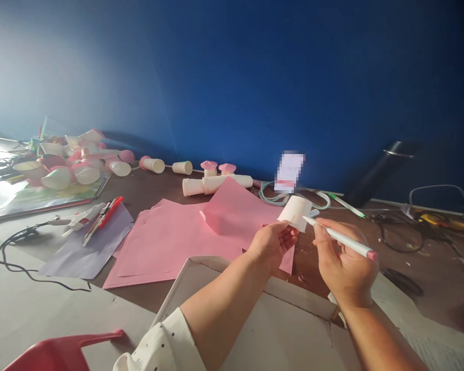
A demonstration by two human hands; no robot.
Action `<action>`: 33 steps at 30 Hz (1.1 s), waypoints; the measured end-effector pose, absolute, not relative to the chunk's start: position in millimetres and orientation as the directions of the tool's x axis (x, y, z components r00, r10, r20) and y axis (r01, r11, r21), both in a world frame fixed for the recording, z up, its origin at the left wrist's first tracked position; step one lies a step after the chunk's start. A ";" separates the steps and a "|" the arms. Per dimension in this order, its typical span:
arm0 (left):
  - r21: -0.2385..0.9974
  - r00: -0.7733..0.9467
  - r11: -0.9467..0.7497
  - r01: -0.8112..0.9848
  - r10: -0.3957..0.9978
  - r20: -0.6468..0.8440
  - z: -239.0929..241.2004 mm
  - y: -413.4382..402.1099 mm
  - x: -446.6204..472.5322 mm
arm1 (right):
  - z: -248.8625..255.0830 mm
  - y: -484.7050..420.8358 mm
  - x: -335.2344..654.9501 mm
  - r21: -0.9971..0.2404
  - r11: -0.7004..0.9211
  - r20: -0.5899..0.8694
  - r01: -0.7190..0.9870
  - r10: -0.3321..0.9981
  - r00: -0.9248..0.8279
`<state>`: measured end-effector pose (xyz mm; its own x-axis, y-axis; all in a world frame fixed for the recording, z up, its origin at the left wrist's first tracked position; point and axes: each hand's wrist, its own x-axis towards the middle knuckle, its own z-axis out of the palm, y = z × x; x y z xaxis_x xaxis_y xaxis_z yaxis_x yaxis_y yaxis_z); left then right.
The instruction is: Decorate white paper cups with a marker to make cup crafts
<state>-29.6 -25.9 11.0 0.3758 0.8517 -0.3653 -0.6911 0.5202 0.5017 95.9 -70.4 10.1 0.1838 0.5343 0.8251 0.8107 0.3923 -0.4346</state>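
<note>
My left hand (271, 246) grips a small white paper cup (295, 211) by its lower edge, its wider rim tilted downward. In my right hand (346, 265) is a white felt-tip pen (346, 240) with a pink end. The pen's tip points at the cup's right side; whether it touches the surface I cannot tell. A pale, rounded piece, perhaps the pen's cap, shows just behind the cup's right edge. Sheets of pink paper (170, 232) lie beyond my left forearm, one with a corner folded up.
A stack of paper cups (220, 183) lies near the blue wall (232, 77), by two pink-topped cups (227, 169). Red-handled scissors (110, 211) and a glue gun (85, 216) rest on grey paper (88, 252). Cables (402, 237) run along the right. A white box (294, 330) sits beneath my forearms.
</note>
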 end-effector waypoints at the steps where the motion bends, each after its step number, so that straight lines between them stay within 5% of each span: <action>1: 0.504 0.379 0.521 -0.689 0.851 -0.363 10.6 -25.7 -29.5 | 10.5 -70.3 95.4 -0.434 0.392 0.824 0.811 0.537 0.181; 19: 0.529 0.397 0.523 -0.668 0.852 -0.341 12.7 -27.2 -29.7 | 15.0 -70.0 91.9 -0.350 0.416 0.848 0.839 0.521 0.096; 30: 0.537 0.373 0.505 -0.675 0.863 -0.342 9.1 -26.0 -28.2 | 12.8 -69.8 93.3 -0.368 0.399 0.835 0.840 0.539 0.110; 33: 0.525 0.375 0.505 -0.685 0.863 -0.339 8.5 -25.8 -28.5 | 9.8 -69.3 93.9 -0.458 0.400 0.803 0.794 0.570 0.175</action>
